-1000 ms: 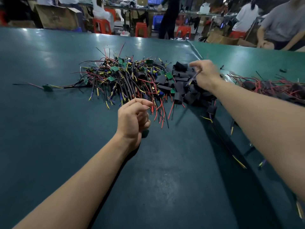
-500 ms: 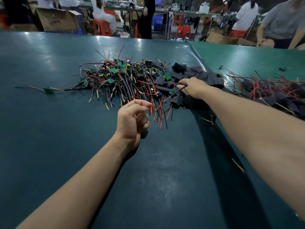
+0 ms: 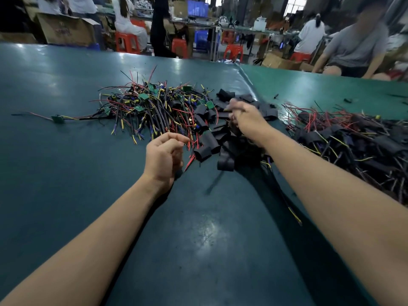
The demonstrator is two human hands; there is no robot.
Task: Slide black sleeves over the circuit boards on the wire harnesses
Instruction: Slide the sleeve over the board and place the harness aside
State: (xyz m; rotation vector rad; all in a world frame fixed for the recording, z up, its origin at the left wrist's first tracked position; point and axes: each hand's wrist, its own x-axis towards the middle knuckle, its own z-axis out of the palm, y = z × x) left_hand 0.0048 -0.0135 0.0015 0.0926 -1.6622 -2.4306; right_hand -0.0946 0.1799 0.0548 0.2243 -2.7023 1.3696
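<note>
Tangled heap of wire harnesses, red, yellow, blue and black leads with small green circuit boards showing bare. Just right of that heap, touching it: loose pile of black sleeves, short flattened tubes lying at all angles. Far right of the heap: second mound of sleeved harnesses.

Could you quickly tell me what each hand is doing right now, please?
Left hand: fingers loosely curled, holding nothing visible.
Right hand: blurred over the black sleeves; grip cannot be told.
</note>
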